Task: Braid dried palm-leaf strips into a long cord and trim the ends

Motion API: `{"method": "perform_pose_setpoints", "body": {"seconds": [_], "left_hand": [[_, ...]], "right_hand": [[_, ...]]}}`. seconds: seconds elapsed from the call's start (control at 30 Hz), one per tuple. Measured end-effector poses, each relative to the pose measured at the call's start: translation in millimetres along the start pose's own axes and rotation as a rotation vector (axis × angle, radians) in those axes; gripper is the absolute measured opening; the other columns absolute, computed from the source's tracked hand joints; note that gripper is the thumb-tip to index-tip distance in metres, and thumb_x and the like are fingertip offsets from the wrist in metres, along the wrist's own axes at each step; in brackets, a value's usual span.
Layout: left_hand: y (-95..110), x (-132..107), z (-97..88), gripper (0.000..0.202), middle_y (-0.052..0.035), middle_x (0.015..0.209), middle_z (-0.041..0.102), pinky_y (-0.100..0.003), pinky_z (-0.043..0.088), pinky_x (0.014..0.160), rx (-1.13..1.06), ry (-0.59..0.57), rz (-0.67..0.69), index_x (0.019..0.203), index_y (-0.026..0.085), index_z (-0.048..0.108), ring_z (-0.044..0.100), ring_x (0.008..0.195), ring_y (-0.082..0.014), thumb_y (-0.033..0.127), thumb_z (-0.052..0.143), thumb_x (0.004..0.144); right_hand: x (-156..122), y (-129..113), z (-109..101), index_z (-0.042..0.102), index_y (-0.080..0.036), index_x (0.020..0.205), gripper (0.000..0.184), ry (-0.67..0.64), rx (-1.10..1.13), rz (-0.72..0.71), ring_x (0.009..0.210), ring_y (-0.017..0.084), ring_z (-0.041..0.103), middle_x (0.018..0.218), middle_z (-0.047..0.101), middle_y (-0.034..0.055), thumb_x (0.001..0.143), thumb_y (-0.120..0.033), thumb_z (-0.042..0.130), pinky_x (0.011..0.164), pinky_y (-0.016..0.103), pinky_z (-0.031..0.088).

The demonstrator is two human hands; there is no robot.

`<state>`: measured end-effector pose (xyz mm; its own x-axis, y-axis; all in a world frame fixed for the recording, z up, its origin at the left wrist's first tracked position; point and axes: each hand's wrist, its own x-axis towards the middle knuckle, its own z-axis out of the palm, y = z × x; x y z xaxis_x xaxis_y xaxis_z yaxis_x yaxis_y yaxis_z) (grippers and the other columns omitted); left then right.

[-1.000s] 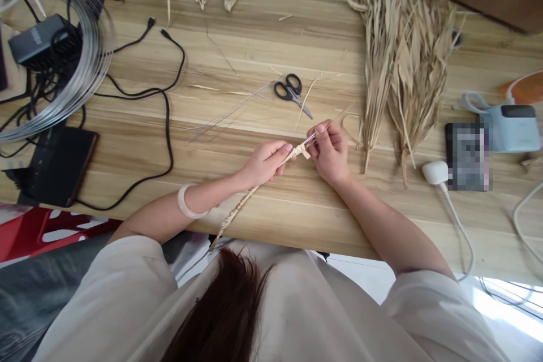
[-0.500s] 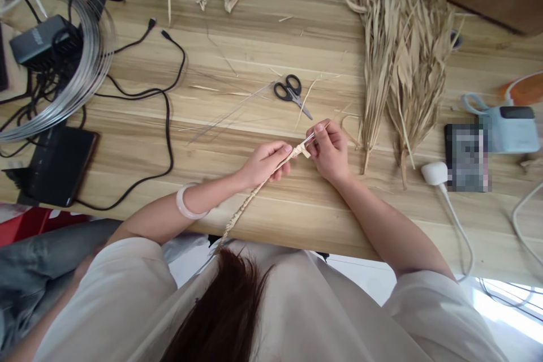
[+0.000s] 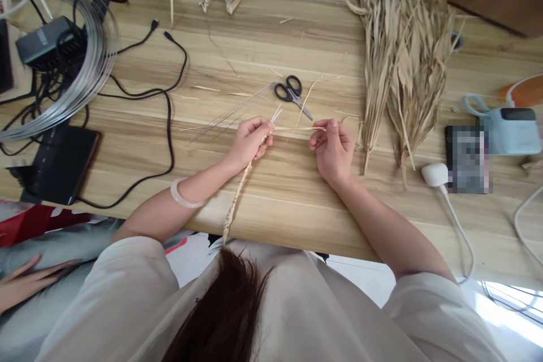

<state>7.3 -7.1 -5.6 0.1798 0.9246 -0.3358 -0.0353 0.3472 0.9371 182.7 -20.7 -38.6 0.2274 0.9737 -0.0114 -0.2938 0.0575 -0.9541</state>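
Observation:
My left hand is closed round the upper end of a long wrapped cord of dried leaf, whose lower part runs down over the table edge towards my body. Bare wire ends stick out above the left thumb. From there a pale leaf strip stretches sideways to my right hand, which pinches its far end between thumb and forefinger. Just beyond the strip lie black-handled scissors, their blades pointing towards my right hand.
Bundles of dried leaves lie right of my hands. A wire coil, black cables and a dark phone-like slab occupy the left. A power bank and white plug sit right. Another person's hand rests at lower left.
My left hand has moved left and slightly up with the cord, which now stands steeper. My right hand has drawn away to the right, pulling the leaf strip out straight. Another person's hand has appeared.

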Motion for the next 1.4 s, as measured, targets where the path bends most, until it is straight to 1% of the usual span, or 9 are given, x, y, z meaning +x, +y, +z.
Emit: {"method": "perform_pose_setpoints", "body": {"seconds": [0.1,0.27,0.4,0.57,0.77,0.9,1.1,1.27,1.4], "left_hand": [[4.2,5.1,-2.6,0.015,0.0072,0.050,0.050,-0.015,0.018,0.029,-0.006,0.028,-0.012,0.070,0.016,0.049,0.032,0.027,-0.0005,0.024,0.052,0.082],[4.3,5.4,-0.8,0.016,0.0069,0.051,0.050,-0.014,0.020,0.031,0.013,0.025,-0.022,0.070,0.016,0.047,0.032,0.028,0.0000,0.027,0.053,0.081],[2.6,7.8,-3.1,0.015,0.0068,0.051,0.049,-0.015,0.019,0.031,-0.042,-0.002,-0.033,0.073,0.016,0.049,0.030,0.029,-0.0002,0.028,0.053,0.081],[2.6,8.7,-3.9,0.021,0.0089,0.049,0.042,-0.014,0.020,0.031,-0.045,-0.023,-0.038,0.075,0.016,0.051,0.029,0.030,0.0003,0.035,0.058,0.081],[4.8,9.3,0.6,0.020,0.0072,0.050,0.048,-0.014,0.019,0.030,-0.057,-0.006,-0.019,0.067,0.015,0.048,0.029,0.029,0.0004,0.027,0.056,0.082],[5.2,9.2,-0.6,0.022,0.0067,0.051,0.050,-0.015,0.021,0.030,-0.041,-0.023,-0.018,0.068,0.015,0.049,0.030,0.029,0.0006,0.030,0.060,0.080],[4.6,7.7,-2.8,0.025,0.0067,0.052,0.050,-0.015,0.020,0.030,-0.027,-0.039,-0.032,0.067,0.015,0.050,0.032,0.031,0.0008,0.033,0.066,0.074],[3.0,8.2,-2.6,0.022,0.0056,0.054,0.054,-0.015,0.020,0.030,-0.053,-0.063,-0.013,0.066,0.014,0.050,0.033,0.030,0.0005,0.029,0.065,0.072],[1.6,8.7,-3.0,0.020,0.0028,0.059,0.061,-0.016,0.020,0.030,-0.048,-0.071,-0.008,0.067,0.014,0.051,0.033,0.030,0.0006,0.028,0.065,0.072]], "right_hand": [[-0.4,-0.9,0.8,0.061,-0.020,0.074,0.038,0.026,-0.006,0.010,0.047,0.005,0.050,0.061,0.055,-0.0033,0.080,-0.057,0.057,0.042,0.020,0.038],[-0.6,-1.4,1.3,0.059,-0.020,0.071,0.041,0.068,-0.035,0.017,0.044,0.006,0.048,0.055,0.051,-0.0045,0.080,-0.059,0.056,0.042,0.020,0.037],[0.7,-1.2,0.3,0.061,-0.019,0.070,0.039,0.034,0.012,0.025,0.044,0.006,0.048,0.054,0.051,-0.0045,0.079,-0.057,0.059,0.041,0.020,0.035],[0.8,-2.7,1.0,0.062,-0.018,0.068,0.038,0.009,0.081,0.047,0.043,0.005,0.047,0.053,0.052,-0.0041,0.077,-0.054,0.063,0.040,0.020,0.033],[1.6,-4.5,2.5,0.058,-0.018,0.066,0.039,0.071,0.050,0.098,0.042,0.005,0.044,0.055,0.053,-0.0042,0.077,-0.055,0.062,0.039,0.020,0.032],[5.1,-6.1,0.2,0.062,-0.018,0.071,0.035,0.053,0.079,0.131,0.039,0.003,0.044,0.057,0.056,-0.0045,0.076,-0.052,0.065,0.035,0.019,0.029],[6.7,-10.3,-3.6,0.063,-0.019,0.078,0.028,0.029,0.081,0.206,0.029,0.002,0.031,0.049,0.054,-0.0080,0.076,-0.047,0.068,0.029,0.019,0.019],[8.7,-9.4,-5.0,0.063,-0.018,0.080,0.027,0.019,0.147,0.235,0.033,0.001,0.036,0.057,0.060,-0.0055,0.076,-0.045,0.069,0.031,0.018,0.023],[8.9,-8.4,-4.2,0.064,-0.018,0.079,0.029,0.017,0.165,0.232,0.036,0.002,0.038,0.058,0.060,-0.0046,0.074,-0.046,0.069,0.033,0.017,0.025]]}}
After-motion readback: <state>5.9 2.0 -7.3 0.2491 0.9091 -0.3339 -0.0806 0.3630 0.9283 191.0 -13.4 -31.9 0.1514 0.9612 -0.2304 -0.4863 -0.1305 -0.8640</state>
